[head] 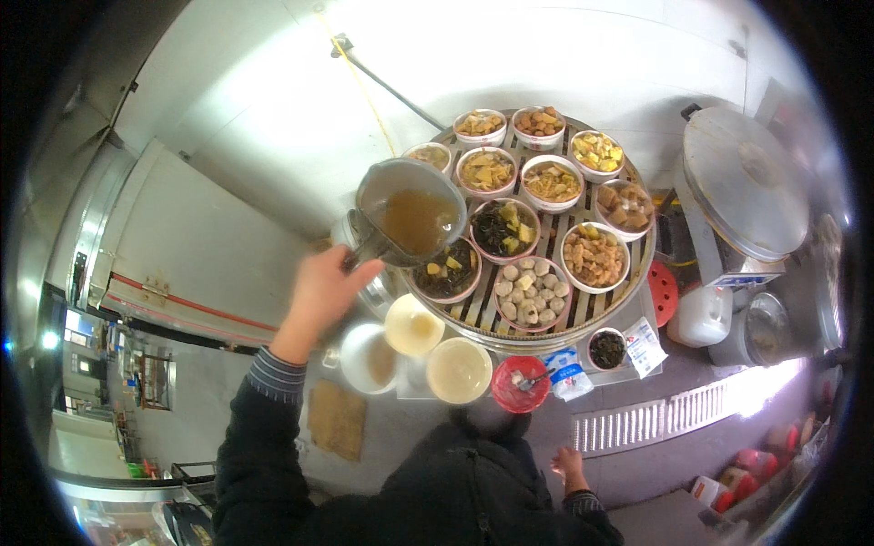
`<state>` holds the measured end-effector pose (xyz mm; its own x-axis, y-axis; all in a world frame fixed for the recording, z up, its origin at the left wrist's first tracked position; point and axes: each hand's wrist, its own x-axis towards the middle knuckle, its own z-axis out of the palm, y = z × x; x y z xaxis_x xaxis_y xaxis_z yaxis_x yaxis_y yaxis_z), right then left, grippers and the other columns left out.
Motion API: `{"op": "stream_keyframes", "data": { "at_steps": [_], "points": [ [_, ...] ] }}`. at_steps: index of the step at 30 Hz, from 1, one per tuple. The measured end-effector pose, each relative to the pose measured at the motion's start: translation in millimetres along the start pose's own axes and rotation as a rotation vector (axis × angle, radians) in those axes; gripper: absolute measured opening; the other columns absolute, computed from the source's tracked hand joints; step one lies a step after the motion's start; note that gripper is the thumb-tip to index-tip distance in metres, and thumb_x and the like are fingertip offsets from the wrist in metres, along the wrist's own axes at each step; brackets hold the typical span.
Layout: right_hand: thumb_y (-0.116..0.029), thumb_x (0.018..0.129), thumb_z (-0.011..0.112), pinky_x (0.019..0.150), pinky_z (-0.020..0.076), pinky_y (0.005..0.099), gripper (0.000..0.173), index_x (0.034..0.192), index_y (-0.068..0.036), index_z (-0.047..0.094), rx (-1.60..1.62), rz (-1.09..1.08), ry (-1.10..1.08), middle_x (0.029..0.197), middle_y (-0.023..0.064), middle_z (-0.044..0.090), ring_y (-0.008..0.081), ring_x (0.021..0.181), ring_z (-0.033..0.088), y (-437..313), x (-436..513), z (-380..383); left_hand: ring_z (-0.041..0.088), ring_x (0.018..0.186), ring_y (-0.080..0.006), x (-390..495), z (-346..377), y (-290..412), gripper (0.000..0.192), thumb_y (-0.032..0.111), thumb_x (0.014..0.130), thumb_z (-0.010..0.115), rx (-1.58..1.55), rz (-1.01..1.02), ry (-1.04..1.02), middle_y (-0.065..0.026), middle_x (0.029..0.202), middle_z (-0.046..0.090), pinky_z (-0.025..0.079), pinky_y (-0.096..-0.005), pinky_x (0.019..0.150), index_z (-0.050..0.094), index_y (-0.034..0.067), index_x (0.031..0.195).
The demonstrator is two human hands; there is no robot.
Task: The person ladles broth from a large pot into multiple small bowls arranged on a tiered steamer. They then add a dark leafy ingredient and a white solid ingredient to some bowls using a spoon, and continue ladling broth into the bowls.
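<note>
My left hand (324,290) grips the handle of a grey measuring jug (444,181), tilted over the left of a round slatted steamer rack (478,300). Brown liquid (416,218) lies in the jug, which partly covers a bowl of dark shredded food (447,276) beneath. Beside it stand another bowl of dark shreds with yellow pieces (505,228) and a bowl of pale meatballs (532,290). Several more filled bowls fill the rack, one with chopped meat (594,256). Low by my body, my right hand (568,464) hangs with loosely parted fingers and nothing visible in it.
Below the rack are two cream tubs (461,372) (416,326), a white bucket (369,358), a red bowl with a spoon (512,390) and a blue-white packet (568,374). A large lidded metal pot (748,184) stands right. A floor drain grate (618,426) runs behind.
</note>
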<state>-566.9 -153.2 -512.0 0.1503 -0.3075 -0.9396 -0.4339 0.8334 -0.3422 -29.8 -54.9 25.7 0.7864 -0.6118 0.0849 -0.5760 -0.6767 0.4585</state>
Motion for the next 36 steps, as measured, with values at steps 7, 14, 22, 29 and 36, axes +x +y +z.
{"op": "stream_keyframes", "data": {
  "at_steps": [7,14,22,29,36],
  "points": [
    [-0.012,0.091,0.054,0.041,0.0478,0.0369,0.017,0.097,0.004,0.057,0.016,-0.059,0.017,0.072,0.0183,0.061,0.0252,0.050,0.059,20,1,-28,0.065,0.063,-0.0335,-32,27,33,0.050,0.052,0.084,0.073,0.278,0.269,-0.089,-0.0132,0.068,0.065,0.051,-0.0404,0.058,0.062,0.004,0.079],
    [-0.013,0.092,0.055,0.040,0.0460,0.0353,0.017,0.091,0.003,0.057,0.086,-0.048,0.028,0.066,0.0153,0.058,0.0229,0.049,0.057,23,-18,-55,0.065,0.060,-0.0317,-45,49,41,0.046,0.052,0.087,0.069,0.412,0.408,-0.067,-0.0114,0.066,0.064,0.051,-0.0411,0.054,0.058,0.008,0.079],
    [-0.011,0.092,0.055,0.041,0.0504,0.0385,0.019,0.097,0.007,0.058,0.042,-0.074,0.058,0.068,0.0177,0.060,0.0257,0.049,0.059,29,-20,-66,0.066,0.060,-0.0293,-51,50,51,0.045,0.052,0.087,0.069,0.437,0.430,-0.033,-0.0096,0.067,0.064,0.051,-0.0395,0.054,0.059,0.009,0.079],
    [-0.011,0.092,0.053,0.040,0.0486,0.0380,0.017,0.091,0.006,0.057,-0.015,-0.101,0.039,0.069,0.0183,0.059,0.0262,0.049,0.059,27,-3,-73,0.066,0.066,-0.0340,-42,44,70,0.052,0.055,0.084,0.072,0.163,0.137,-0.109,-0.0135,0.070,0.066,0.051,-0.0429,0.059,0.064,0.004,0.084],
    [-0.013,0.091,0.054,0.040,0.0464,0.0343,0.021,0.099,0.006,0.060,0.101,-0.042,0.046,0.069,0.0160,0.061,0.0214,0.049,0.057,23,8,-76,0.059,0.057,-0.0324,-17,66,98,0.048,0.044,0.085,0.075,0.072,0.236,-0.056,-0.0163,0.065,0.063,0.047,-0.0386,0.056,0.063,-0.002,0.083]
  ]
}}
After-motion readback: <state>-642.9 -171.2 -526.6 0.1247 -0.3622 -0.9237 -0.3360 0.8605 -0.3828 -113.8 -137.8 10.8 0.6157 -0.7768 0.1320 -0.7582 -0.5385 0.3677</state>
